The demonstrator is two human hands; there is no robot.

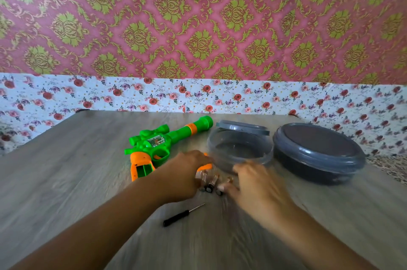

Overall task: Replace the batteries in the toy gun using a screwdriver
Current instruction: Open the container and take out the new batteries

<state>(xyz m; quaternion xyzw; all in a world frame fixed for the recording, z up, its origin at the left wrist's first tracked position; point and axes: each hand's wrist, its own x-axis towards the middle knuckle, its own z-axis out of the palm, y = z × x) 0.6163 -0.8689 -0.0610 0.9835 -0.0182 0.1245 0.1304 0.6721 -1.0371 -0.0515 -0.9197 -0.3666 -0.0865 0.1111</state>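
A green and orange toy gun point(158, 144) lies on the table, its grip open at the bottom with the battery bay showing point(143, 169). An orange cover piece point(206, 166) lies beside my left hand point(187, 173). Several batteries point(211, 184) lie between my hands. My left hand reaches over them, fingers curled down onto the leftmost battery; the grip is blurred. My right hand point(257, 184) is motion-blurred, fingertips at the rightmost battery. A small black-handled screwdriver point(182, 215) lies nearer to me, untouched.
A clear round container point(240, 148) with its grey lid point(242, 127) leaning on its far rim stands right of the gun. A second grey-lidded container point(317, 153) stands further right. The wooden table point(66, 170) meets a flowered wall behind.
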